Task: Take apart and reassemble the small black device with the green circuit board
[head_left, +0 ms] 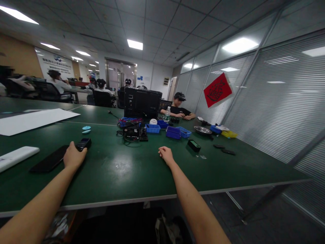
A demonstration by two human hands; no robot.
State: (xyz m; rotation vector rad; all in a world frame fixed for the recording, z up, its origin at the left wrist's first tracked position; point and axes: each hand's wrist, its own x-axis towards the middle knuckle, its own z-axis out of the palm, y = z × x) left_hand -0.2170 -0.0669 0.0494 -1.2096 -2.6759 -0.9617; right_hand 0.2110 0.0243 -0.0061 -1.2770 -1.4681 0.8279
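Note:
My left hand rests on the green table with its fingers closed round the near end of a small black device. A black phone lies flat just left of that hand. My right hand lies near the table's middle as a loose fist, with nothing visible in it. A small black box sits a little to the right of it.
Blue bins, a black case, a white ball, a bottle, a metal bowl and a yellow tray stand further back. White sheet and white bar lie at left. A person sits across; others work behind.

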